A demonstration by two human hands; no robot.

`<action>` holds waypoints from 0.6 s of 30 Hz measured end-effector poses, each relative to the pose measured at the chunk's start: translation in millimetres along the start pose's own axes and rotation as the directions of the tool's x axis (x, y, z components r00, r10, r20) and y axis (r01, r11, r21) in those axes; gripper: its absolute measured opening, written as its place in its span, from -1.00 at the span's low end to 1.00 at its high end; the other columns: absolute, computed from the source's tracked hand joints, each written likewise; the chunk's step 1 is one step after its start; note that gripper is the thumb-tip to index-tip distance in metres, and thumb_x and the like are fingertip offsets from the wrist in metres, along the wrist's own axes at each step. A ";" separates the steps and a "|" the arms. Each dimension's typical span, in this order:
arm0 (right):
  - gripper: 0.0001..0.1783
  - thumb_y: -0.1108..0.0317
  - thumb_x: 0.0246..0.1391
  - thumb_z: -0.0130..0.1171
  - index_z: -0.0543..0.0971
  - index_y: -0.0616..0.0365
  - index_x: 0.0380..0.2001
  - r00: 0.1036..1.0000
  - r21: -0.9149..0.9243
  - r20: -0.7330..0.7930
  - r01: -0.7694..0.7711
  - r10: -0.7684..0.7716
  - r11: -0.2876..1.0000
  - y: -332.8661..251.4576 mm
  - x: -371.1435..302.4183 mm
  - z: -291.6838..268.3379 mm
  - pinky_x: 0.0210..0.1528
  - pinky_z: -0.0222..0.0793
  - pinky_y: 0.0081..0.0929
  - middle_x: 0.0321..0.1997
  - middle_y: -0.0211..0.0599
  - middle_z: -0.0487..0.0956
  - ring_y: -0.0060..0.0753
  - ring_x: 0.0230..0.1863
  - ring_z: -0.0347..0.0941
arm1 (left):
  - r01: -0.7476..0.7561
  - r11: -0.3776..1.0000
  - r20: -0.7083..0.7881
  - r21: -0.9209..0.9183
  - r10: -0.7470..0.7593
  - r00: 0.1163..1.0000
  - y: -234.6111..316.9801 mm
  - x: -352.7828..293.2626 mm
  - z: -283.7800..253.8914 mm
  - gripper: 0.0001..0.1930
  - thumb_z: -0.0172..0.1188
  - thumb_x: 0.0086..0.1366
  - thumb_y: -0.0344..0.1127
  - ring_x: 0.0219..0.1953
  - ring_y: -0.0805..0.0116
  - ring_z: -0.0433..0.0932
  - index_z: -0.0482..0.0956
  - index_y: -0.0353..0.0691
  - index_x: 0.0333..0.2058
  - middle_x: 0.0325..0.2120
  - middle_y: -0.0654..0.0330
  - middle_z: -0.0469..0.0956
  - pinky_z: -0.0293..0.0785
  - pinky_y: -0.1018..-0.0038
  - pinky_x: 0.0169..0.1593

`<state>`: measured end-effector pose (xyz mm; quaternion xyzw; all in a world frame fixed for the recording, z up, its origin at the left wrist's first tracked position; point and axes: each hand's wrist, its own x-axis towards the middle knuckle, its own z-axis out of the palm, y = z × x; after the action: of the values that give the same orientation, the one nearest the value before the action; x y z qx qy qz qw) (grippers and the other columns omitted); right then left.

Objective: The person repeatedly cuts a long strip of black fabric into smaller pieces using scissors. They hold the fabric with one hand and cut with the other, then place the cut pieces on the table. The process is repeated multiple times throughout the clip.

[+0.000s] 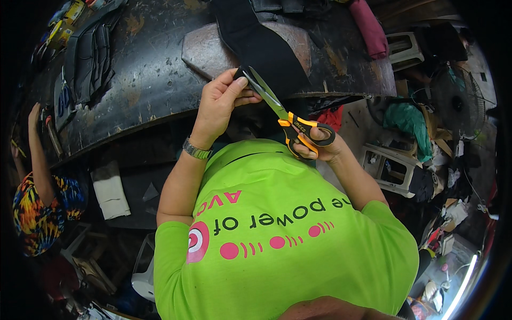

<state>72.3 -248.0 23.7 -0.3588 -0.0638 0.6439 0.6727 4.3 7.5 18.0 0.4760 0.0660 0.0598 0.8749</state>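
Note:
My right hand [320, 143] grips a pair of scissors [296, 126] by orange and black handles, the long blades pointing up and left. With thumb and fingers pinched, my left hand [226, 98] holds the edge of a black fabric piece [266, 50] close to the blade tips. The fabric runs as a wide strip back over the table. Whether the blades have fabric between them is hard to make out.
The dark worn table [144, 58] carries folded black pieces [90, 64], blue-handled scissors [64, 98] and a maroon roll [369, 29]. A co-worker's arm [40, 154] reaches in at left. Stools [392, 165], a fan [456, 101] and a green bag [408, 125] stand right.

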 end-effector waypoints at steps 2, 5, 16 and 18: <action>-0.11 -0.21 -0.12 0.33 0.36 0.28 0.09 1.000 0.012 -0.002 -0.004 0.004 1.000 1.5 0.3 0.5 -0.70 0.10 -0.83 -0.66 -0.42 0.42 -0.74 -0.77 0.24 | -0.003 1.000 -0.007 -0.004 0.003 1.000 -0.1 -1.2 -0.2 -0.77 -0.06 0.43 -0.36 -0.24 0.37 0.63 0.45 -0.36 -0.06 -0.24 0.12 0.60 0.60 0.45 -0.09; -0.11 -0.19 -0.10 0.33 0.35 0.29 0.10 1.000 -0.003 -0.005 -0.011 0.011 1.000 1.1 -1.6 2.7 -0.70 0.08 -0.84 -0.66 -0.44 0.40 -0.76 -0.78 0.20 | 0.002 1.000 -0.024 0.013 -0.001 1.000 -0.5 -2.6 -0.6 -0.76 -0.06 0.43 -0.36 -0.24 0.37 0.63 0.45 -0.36 -0.05 -0.24 0.12 0.60 0.60 0.45 -0.09; -0.37 0.01 -0.09 0.38 0.44 0.30 -0.14 0.975 -0.295 -0.133 0.133 -0.179 0.946 -31.7 -12.3 16.1 -0.73 0.11 -0.86 -0.66 -0.41 0.42 -0.75 -0.78 0.24 | 0.073 0.997 -0.039 0.030 -0.071 0.997 -0.4 -1.2 3.6 -0.73 -0.03 0.41 -0.37 -0.27 0.39 0.64 0.47 -0.38 -0.02 -0.23 0.10 0.62 0.60 0.49 -0.12; -0.39 0.01 -0.08 0.37 0.44 0.29 -0.14 0.914 -0.392 -0.173 0.277 -0.366 0.877 -47.9 -23.9 10.6 -0.71 0.16 -0.84 -0.64 -0.39 0.45 -0.73 -0.77 0.27 | 0.093 0.995 -0.057 0.035 -0.091 0.994 1.5 -1.9 2.6 -0.74 -0.02 0.40 -0.37 -0.28 0.39 0.65 0.48 -0.38 -0.03 -0.25 0.10 0.62 0.61 0.50 -0.15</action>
<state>101.9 -261.4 67.6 -0.5354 -0.1572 0.4510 0.6965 2.8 5.9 20.7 0.4870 0.1130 0.0311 0.8655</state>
